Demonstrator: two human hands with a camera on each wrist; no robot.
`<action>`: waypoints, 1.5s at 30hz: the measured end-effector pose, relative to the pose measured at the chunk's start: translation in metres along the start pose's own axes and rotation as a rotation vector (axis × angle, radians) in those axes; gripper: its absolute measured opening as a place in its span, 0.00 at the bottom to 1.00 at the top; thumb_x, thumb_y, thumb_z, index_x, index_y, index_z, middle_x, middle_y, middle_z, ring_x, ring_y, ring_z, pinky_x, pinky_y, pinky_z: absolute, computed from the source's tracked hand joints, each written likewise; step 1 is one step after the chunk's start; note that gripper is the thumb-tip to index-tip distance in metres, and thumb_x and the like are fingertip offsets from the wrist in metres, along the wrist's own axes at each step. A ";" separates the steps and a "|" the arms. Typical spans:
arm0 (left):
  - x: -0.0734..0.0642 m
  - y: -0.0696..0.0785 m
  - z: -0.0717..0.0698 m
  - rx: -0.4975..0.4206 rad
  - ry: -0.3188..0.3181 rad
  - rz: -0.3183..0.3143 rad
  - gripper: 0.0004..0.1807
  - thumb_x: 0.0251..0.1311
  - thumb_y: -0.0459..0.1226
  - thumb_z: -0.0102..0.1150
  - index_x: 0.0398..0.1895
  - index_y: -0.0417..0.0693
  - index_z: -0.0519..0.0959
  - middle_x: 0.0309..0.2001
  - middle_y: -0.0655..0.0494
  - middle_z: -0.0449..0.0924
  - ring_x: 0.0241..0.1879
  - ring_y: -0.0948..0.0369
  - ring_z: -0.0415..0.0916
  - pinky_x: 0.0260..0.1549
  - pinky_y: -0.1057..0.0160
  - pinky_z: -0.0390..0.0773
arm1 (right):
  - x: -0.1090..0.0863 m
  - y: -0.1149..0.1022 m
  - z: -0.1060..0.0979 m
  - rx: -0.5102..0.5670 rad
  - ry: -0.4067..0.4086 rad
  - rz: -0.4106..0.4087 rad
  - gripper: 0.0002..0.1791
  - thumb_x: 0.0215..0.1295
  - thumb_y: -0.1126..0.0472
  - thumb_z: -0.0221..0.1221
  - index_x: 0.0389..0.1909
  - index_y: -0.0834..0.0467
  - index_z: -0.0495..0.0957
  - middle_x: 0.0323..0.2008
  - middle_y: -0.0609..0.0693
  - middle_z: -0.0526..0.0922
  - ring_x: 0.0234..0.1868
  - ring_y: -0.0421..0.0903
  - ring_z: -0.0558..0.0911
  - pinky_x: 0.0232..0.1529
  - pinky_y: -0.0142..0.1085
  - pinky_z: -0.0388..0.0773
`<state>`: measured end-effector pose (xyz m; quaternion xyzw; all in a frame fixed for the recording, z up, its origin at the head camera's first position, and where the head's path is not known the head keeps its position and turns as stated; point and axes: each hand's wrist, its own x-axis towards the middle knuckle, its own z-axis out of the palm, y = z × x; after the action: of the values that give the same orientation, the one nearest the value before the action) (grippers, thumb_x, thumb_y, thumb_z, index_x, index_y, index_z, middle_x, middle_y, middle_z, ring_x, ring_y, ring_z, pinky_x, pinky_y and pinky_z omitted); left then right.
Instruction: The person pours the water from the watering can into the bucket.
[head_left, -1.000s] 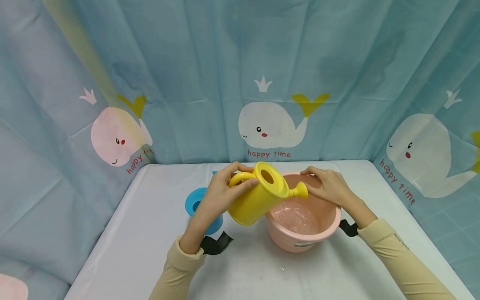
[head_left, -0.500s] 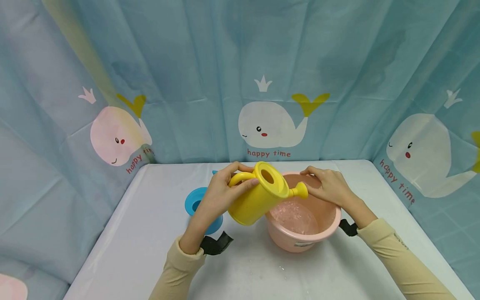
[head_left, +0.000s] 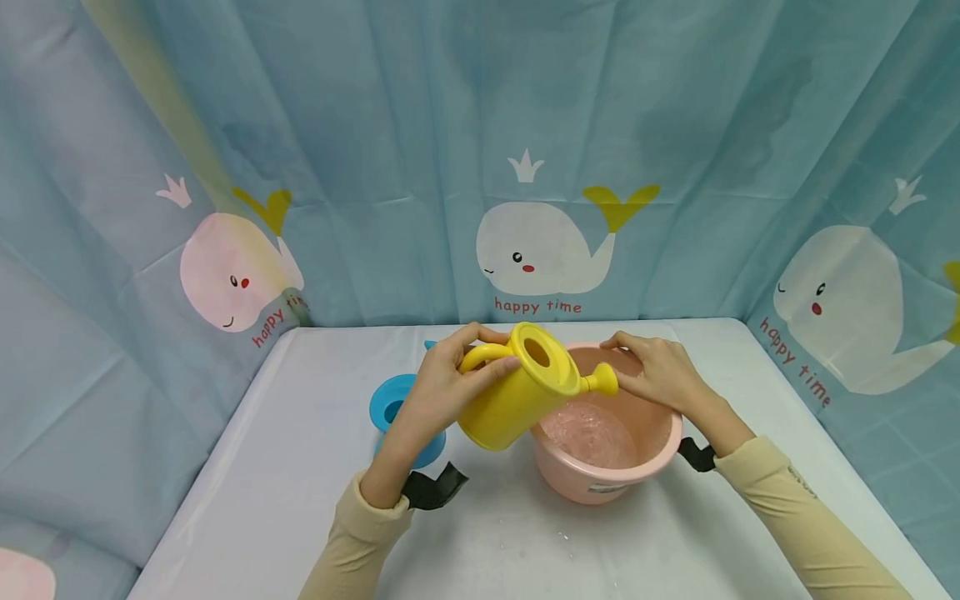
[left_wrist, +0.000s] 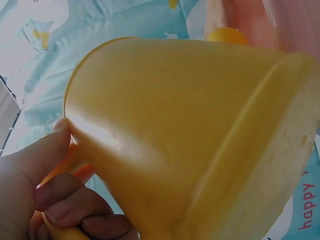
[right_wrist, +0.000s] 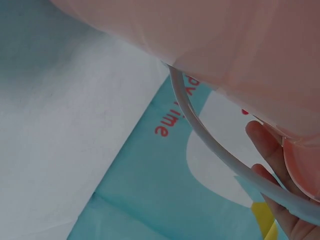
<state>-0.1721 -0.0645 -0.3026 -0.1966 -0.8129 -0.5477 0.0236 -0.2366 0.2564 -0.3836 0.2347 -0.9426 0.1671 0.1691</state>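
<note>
My left hand [head_left: 442, 383] grips the handle of a yellow watering can [head_left: 506, 408], fingers curled through it and thumb against the can's upper edge. The can is tilted right, its sprinkler head over a pink basin [head_left: 555, 471]. Water [head_left: 592, 437] with a rippled surface lies in the basin; I cannot make out a stream. At the basin's far right rim, my right hand [head_left: 656, 371] holds on, thumb inside. Its fingers [right_wrist: 270, 150] show outside the wall in the right wrist view, beside a pale curved strip [right_wrist: 215, 147]. The can [left_wrist: 165, 125] fills most of the left wrist view.
A blue plastic object [head_left: 390, 404] with round parts and a hole stands on the white table [head_left: 247, 483], partly hidden by my left arm. Small water drops [head_left: 564, 536] lie in front of the basin. A blue whale-print curtain [head_left: 375, 167] hangs behind and at both sides.
The watering can has shifted very slightly right. The ripples on the water's surface have changed. Both hands keep their holds.
</note>
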 end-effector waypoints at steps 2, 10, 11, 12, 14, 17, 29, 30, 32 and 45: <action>0.000 0.001 0.001 0.002 -0.002 0.003 0.16 0.53 0.53 0.61 0.42 0.61 0.77 0.36 0.60 0.78 0.30 0.56 0.71 0.29 0.60 0.74 | 0.000 0.000 0.000 0.002 -0.005 0.005 0.19 0.53 0.43 0.62 0.42 0.47 0.77 0.34 0.45 0.84 0.26 0.40 0.75 0.26 0.34 0.70; 0.000 0.002 0.001 -0.007 -0.001 0.002 0.15 0.53 0.53 0.62 0.42 0.61 0.77 0.36 0.60 0.78 0.30 0.56 0.72 0.29 0.60 0.74 | 0.000 0.000 0.000 0.017 0.005 0.000 0.17 0.54 0.44 0.62 0.42 0.47 0.78 0.33 0.45 0.84 0.26 0.39 0.75 0.26 0.34 0.70; 0.000 0.002 0.001 -0.008 -0.001 0.002 0.15 0.53 0.53 0.62 0.42 0.61 0.77 0.35 0.60 0.78 0.30 0.56 0.72 0.29 0.60 0.74 | 0.000 0.001 0.000 0.020 0.011 -0.003 0.17 0.54 0.44 0.62 0.42 0.47 0.78 0.33 0.45 0.84 0.26 0.39 0.75 0.26 0.34 0.70; 0.000 0.001 0.000 -0.009 -0.001 0.002 0.15 0.53 0.53 0.62 0.42 0.61 0.77 0.35 0.60 0.78 0.30 0.56 0.72 0.29 0.60 0.74 | 0.000 0.001 0.000 0.022 0.014 -0.006 0.16 0.54 0.45 0.62 0.42 0.47 0.78 0.34 0.45 0.84 0.26 0.39 0.75 0.26 0.34 0.70; 0.000 0.001 0.000 -0.009 0.001 0.002 0.15 0.53 0.53 0.62 0.42 0.61 0.77 0.35 0.59 0.78 0.30 0.56 0.72 0.29 0.60 0.73 | 0.000 0.001 0.000 0.028 0.019 -0.008 0.16 0.55 0.45 0.62 0.42 0.46 0.78 0.34 0.45 0.84 0.27 0.40 0.76 0.27 0.35 0.71; 0.000 0.001 0.000 -0.003 0.002 -0.002 0.15 0.53 0.53 0.62 0.42 0.61 0.77 0.34 0.59 0.78 0.29 0.55 0.71 0.28 0.60 0.73 | 0.000 0.000 -0.001 0.033 0.013 -0.008 0.16 0.55 0.45 0.62 0.42 0.47 0.78 0.35 0.45 0.84 0.27 0.40 0.76 0.27 0.35 0.72; 0.000 0.002 0.000 -0.003 0.004 -0.002 0.16 0.53 0.53 0.62 0.42 0.61 0.77 0.35 0.59 0.78 0.30 0.56 0.72 0.29 0.59 0.74 | 0.001 -0.001 -0.003 0.026 0.007 -0.001 0.16 0.55 0.45 0.62 0.42 0.48 0.78 0.36 0.47 0.84 0.27 0.41 0.77 0.27 0.34 0.72; 0.000 0.002 0.001 -0.002 0.003 -0.003 0.16 0.53 0.53 0.62 0.42 0.61 0.77 0.35 0.59 0.78 0.30 0.56 0.72 0.29 0.59 0.74 | 0.001 -0.001 -0.002 0.027 0.008 -0.001 0.16 0.55 0.46 0.62 0.42 0.48 0.78 0.36 0.47 0.84 0.27 0.40 0.77 0.27 0.34 0.72; 0.000 0.002 0.001 -0.005 0.002 -0.008 0.16 0.53 0.54 0.62 0.42 0.61 0.77 0.35 0.59 0.78 0.30 0.56 0.72 0.29 0.59 0.74 | 0.001 -0.001 -0.002 0.032 0.006 0.002 0.16 0.55 0.46 0.62 0.42 0.47 0.78 0.36 0.46 0.84 0.27 0.40 0.77 0.27 0.34 0.72; 0.000 0.000 0.001 -0.014 0.003 -0.023 0.17 0.53 0.54 0.61 0.43 0.61 0.77 0.35 0.59 0.79 0.31 0.55 0.73 0.30 0.59 0.75 | 0.000 -0.001 -0.002 0.041 0.006 0.009 0.15 0.55 0.46 0.62 0.42 0.47 0.78 0.36 0.46 0.84 0.27 0.39 0.76 0.27 0.34 0.71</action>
<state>-0.1713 -0.0632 -0.3028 -0.1869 -0.8111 -0.5540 0.0170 -0.2356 0.2567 -0.3819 0.2332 -0.9396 0.1878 0.1661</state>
